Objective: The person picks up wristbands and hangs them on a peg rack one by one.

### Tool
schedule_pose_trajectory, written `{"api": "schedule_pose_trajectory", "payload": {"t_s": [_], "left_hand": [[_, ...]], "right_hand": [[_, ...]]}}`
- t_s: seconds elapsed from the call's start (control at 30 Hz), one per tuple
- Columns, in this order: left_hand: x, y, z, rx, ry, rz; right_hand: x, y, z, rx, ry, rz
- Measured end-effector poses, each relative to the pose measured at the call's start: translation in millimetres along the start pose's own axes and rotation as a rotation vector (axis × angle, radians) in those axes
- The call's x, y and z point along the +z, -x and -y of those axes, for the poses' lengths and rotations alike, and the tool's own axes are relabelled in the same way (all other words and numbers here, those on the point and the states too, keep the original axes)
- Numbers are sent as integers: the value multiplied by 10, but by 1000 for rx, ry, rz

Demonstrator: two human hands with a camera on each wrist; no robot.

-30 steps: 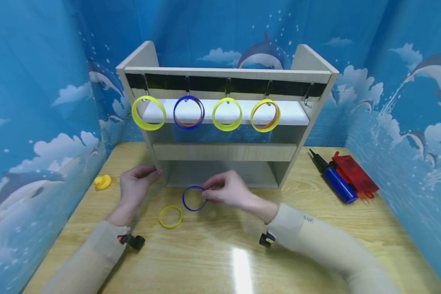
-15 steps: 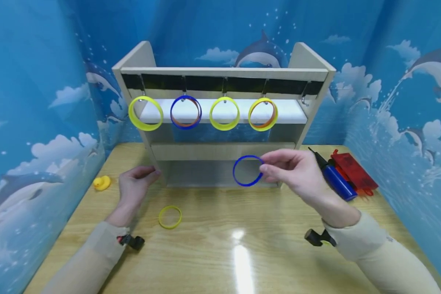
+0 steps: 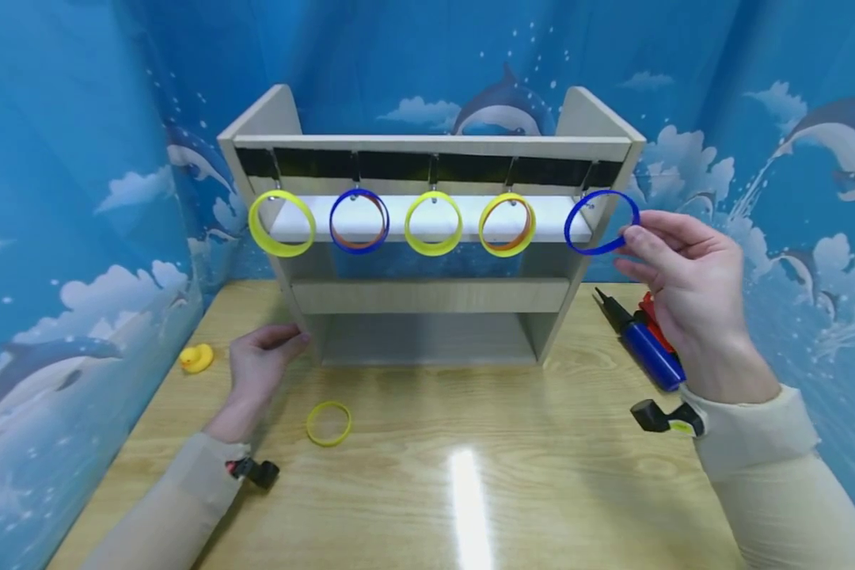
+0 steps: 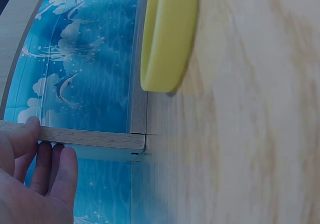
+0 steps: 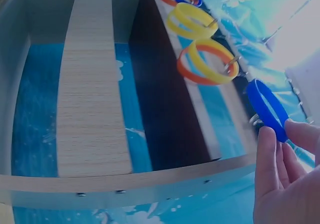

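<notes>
My right hand (image 3: 698, 277) pinches a blue ring (image 3: 602, 252) between thumb and fingers at the rightmost metal hook (image 3: 587, 192) of the wooden shelf (image 3: 427, 295). In the right wrist view the blue ring (image 5: 261, 105) is beside that hook; whether it hangs on it, I cannot tell. Along the same rail hang a yellow ring (image 3: 283, 251), a blue ring with orange behind it (image 3: 359, 250), another yellow ring (image 3: 433, 252) and a yellow ring with orange behind it (image 3: 509, 252). Low down, my left hand (image 3: 256, 368) grips the edge of the shelf's left side panel (image 4: 95, 137).
A yellow ring (image 3: 328, 444) lies flat on the wooden table (image 3: 399, 491). The yellow rubber duck (image 3: 196, 358) sits at the left. On the right lie a blue hand pump (image 3: 651, 355) and a red object (image 3: 651, 317), partly behind my right hand.
The right hand has lifted the blue ring off the table and carried it up and right to the last hook. My left hand stays at the side panel.
</notes>
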State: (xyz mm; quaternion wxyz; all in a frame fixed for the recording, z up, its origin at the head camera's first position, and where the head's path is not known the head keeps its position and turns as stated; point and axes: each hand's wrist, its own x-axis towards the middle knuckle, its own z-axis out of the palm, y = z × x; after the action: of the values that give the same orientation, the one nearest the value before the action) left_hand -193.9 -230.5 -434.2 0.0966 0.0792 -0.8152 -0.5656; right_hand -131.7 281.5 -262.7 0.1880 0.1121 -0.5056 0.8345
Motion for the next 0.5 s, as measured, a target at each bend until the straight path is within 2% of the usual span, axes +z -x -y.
{"api": "schedule_pose_trajectory", "payload": {"t_s": [0.2, 0.5], "left_hand": [[3, -1, 7, -3, 23, 3], [4, -1, 6, -7, 35, -5]], "right_hand": [[-43, -54, -138, 45, -25, -32], [-17, 1, -321, 65, 79, -29]]}}
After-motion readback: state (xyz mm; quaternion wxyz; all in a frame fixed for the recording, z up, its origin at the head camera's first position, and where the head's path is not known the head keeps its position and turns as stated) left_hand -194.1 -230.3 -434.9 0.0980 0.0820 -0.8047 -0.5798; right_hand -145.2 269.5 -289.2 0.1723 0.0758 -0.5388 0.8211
